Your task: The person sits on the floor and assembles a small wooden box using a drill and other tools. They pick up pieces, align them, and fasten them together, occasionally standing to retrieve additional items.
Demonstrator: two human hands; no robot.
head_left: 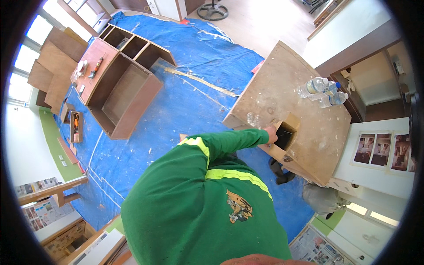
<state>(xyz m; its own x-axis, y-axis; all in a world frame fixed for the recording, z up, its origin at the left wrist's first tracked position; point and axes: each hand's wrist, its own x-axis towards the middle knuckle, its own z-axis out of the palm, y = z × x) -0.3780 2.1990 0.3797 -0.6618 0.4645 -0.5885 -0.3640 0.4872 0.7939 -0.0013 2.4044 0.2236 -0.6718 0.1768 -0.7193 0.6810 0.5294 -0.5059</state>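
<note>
My left arm, in a green sleeve, reaches across to the right. At its end my left hand (270, 134) is closed on the near left edge of an open cardboard box (291, 120). Part of the fingers is hidden at the rim. The box's inside is dark, and I cannot make out what lies in it. It stands at the near edge of a worn wooden tabletop (269, 84). Beside the box, to its left, is a small clear plastic object (253, 118). My right hand is not in view.
Clear plastic bottles (315, 85) stand farther right on the tabletop. A dark object (281, 171) and a grey bag (319, 199) lie below it. Blue sheeting (172, 106) covers the floor. At left are a wooden cabinet (141, 104) and a toolbox (76, 127).
</note>
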